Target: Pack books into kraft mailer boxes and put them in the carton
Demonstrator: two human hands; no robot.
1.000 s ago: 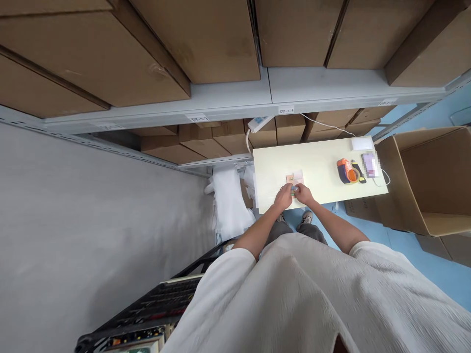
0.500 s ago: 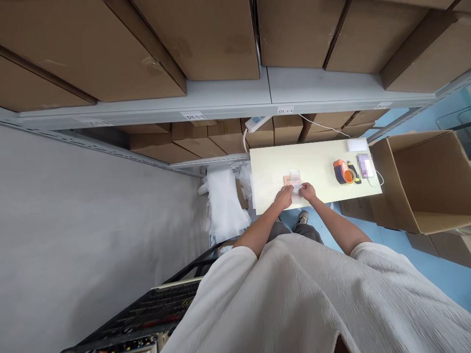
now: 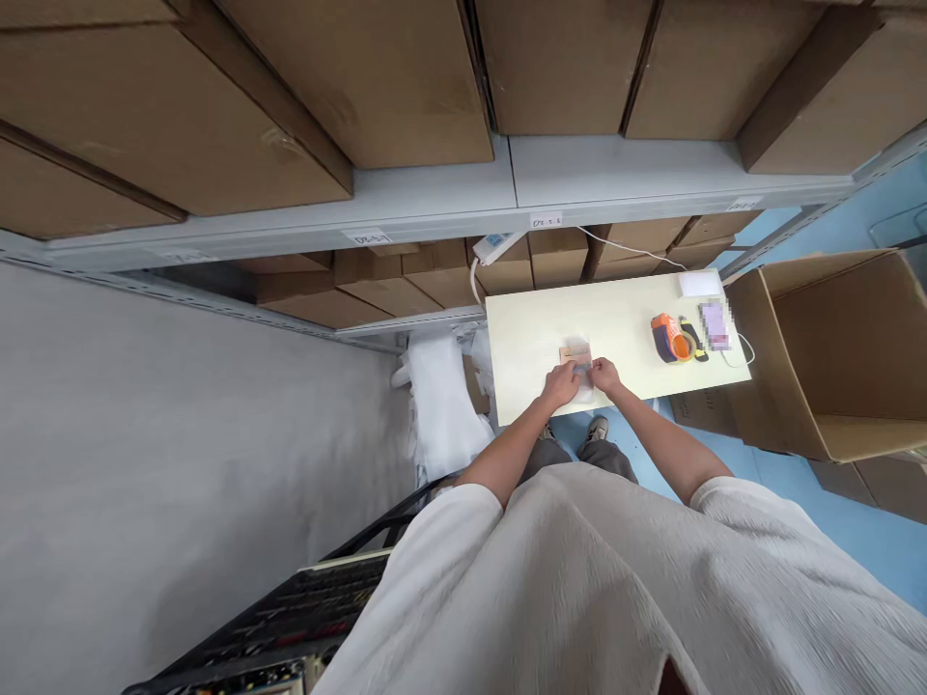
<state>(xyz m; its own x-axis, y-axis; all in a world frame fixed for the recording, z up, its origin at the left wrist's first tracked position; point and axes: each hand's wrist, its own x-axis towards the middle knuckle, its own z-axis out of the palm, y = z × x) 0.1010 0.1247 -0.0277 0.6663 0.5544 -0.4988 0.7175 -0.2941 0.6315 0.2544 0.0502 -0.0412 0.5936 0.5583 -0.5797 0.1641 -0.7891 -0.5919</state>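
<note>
A small clear plastic bag [image 3: 581,346] lies near the front edge of the pale yellow table [image 3: 521,328], with an orange-pink card [image 3: 568,355] showing in or under it. From the left, my left hand [image 3: 561,384] presses its closed fingers on the bag. My right hand [image 3: 603,375] pinches the bag's right edge. The fingertips and what lies beneath them are partly hidden. To the right, apart from both hands, sit an orange tape dispenser [image 3: 667,338] and a yellow-black utility knife [image 3: 693,340].
A phone [image 3: 716,325] and a white box [image 3: 700,283] sit at the table's right end. Beyond it stands an open cardboard box [image 3: 847,357]. Shelves of cartons [image 3: 565,68] rise behind, with a power strip [image 3: 499,246] hanging below. White foam wrap [image 3: 441,405] lies left of the table.
My left hand has shifted slightly right, closer to my right hand, over the bag. More of the card's upper part shows. The view has moved a little.
</note>
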